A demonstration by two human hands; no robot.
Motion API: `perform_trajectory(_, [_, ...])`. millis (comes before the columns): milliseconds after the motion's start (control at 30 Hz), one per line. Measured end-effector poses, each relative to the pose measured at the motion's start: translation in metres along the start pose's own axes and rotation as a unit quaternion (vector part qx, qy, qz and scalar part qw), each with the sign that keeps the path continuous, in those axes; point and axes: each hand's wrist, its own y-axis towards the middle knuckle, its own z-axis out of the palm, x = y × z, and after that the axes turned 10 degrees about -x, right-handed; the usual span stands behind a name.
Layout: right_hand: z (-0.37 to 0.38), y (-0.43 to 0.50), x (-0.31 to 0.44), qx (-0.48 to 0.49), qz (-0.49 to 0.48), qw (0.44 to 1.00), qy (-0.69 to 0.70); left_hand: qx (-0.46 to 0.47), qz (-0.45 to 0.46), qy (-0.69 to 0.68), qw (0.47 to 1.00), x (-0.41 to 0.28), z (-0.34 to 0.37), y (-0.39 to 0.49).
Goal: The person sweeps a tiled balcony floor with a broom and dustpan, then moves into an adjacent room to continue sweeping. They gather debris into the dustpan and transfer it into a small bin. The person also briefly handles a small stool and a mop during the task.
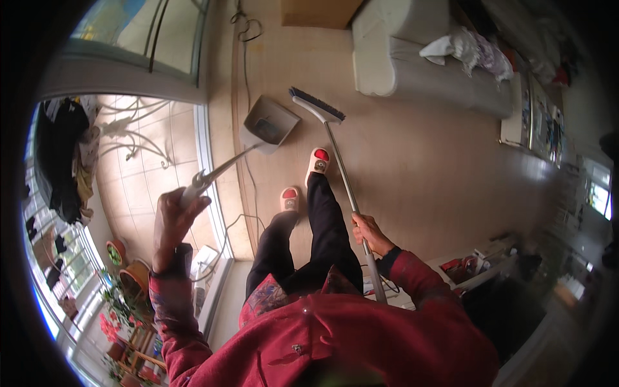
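Observation:
My left hand grips the upper end of a long-handled dustpan. The dustpan is grey, and its pan lies close to the floor ahead of my feet; a darker patch shows inside it. Around the metal handle of a broom my right hand is closed, partway down the shaft. The broom's head, with dark bristles facing away from me, is just right of the pan and apart from it. Whether the bristles touch the floor I cannot tell.
A cable runs along the floor past the dustpan. To the left, a door frame borders a tiled balcony with potted plants and hanging clothes. A pale sofa stands at the upper right, near a cardboard box.

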Motion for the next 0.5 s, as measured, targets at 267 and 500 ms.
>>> perform_trajectory(267, [-0.076,-0.061,-0.115,-0.180,0.001,0.980,0.079,0.006,-0.028,-0.004,1.000,0.002,0.028,-0.046])
perform_trajectory(500, [-0.192,0.020,-0.179,-0.319,-0.099,0.929,0.156,-0.206,0.226,0.222,0.926,0.034,0.080,-0.041])
